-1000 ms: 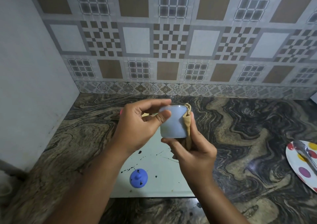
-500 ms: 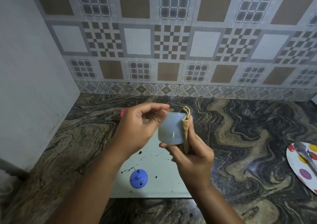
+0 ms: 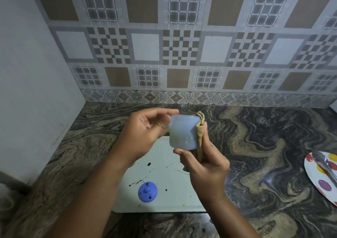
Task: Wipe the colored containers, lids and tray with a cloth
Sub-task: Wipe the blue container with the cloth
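I hold a pale blue container (image 3: 183,132) above the white tray (image 3: 164,179), its side facing me. My left hand (image 3: 144,133) pinches its left rim, index finger along the top edge. My right hand (image 3: 206,166) grips a tan cloth (image 3: 199,128) against the container's right side, with the thumb under its bottom. A darker blue lid (image 3: 147,192) with a knob lies on the tray's near left part. Black splatter marks dot the tray and the lid.
The tray sits on a dark marbled counter (image 3: 264,146) in a corner, with a white wall at left and a tiled wall behind. At the right edge a polka-dot plate (image 3: 321,179) carries a metal utensil (image 3: 326,164).
My left thumb has slid off the container's front to its left side. The container has turned a little between my hands, and the cloth stays pressed on its right side.
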The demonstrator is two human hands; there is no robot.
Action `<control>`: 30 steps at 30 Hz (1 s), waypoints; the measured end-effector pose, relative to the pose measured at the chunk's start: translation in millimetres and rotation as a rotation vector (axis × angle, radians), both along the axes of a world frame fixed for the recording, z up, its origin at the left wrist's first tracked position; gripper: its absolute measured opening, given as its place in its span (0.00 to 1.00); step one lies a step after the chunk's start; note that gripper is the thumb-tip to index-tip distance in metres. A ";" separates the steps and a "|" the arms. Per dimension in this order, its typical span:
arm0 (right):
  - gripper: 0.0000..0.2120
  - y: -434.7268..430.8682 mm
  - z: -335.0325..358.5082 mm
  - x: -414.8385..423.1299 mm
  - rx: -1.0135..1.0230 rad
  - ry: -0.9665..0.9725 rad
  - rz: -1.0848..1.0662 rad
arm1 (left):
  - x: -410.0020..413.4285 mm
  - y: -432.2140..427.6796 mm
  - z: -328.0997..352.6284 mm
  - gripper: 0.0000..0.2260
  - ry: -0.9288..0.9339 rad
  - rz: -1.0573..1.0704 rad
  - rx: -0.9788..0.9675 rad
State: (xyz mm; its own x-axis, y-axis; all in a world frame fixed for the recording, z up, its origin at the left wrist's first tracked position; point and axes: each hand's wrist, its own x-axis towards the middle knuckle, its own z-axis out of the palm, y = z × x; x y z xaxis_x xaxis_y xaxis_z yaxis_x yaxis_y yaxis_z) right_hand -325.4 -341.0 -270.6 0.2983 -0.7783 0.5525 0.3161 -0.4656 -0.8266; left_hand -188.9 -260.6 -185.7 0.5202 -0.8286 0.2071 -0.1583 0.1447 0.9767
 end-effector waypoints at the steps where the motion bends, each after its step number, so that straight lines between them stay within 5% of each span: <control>1: 0.36 -0.8 1.7 0.9 0.036 -0.002 0.021 | 1.4 0.3 -0.5 0.09 0.045 -0.016 0.019; 4: 0.37 -1.8 3.0 -0.2 -0.218 0.052 -0.025 | 3.0 -0.7 0.9 0.06 0.047 -0.012 0.025; 8: 0.35 -7.6 4.7 -0.5 -0.483 0.189 -0.121 | -0.5 -1.1 1.3 0.08 -0.245 0.121 0.077; 11: 0.37 -4.3 4.1 -1.3 -0.401 0.123 -0.086 | -5.8 0.3 3.9 0.07 -0.319 0.152 0.054; 17: 0.37 -0.4 9.6 -1.4 -0.214 0.039 -0.021 | -2.4 -0.5 4.3 0.09 0.090 0.019 0.014; 19: 0.36 -0.3 10.0 -1.6 -0.316 0.091 -0.043 | -2.2 -1.7 4.2 0.04 0.027 0.073 0.008; 23: 0.34 -3.9 7.2 -0.8 -0.514 0.244 -0.125 | -9.7 -4.2 -0.2 0.04 -0.380 0.212 0.042; 28: 0.37 -6.6 5.7 -1.7 -0.449 0.200 -0.101 | -3.0 0.3 -2.2 0.10 -0.120 0.083 0.035; 30: 0.37 -7.7 4.9 -0.9 -0.447 0.240 -0.090 | 3.7 0.3 -6.4 0.06 -0.185 0.124 0.055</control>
State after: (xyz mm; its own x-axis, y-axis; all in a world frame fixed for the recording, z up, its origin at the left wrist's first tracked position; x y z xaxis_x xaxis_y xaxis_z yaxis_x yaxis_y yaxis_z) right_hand -326.3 -348.7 -265.6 0.4003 -0.5097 0.7616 0.0848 -0.8069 -0.5846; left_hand -185.2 -260.3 -192.2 0.5759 -0.7736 0.2644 -0.3488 0.0600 0.9353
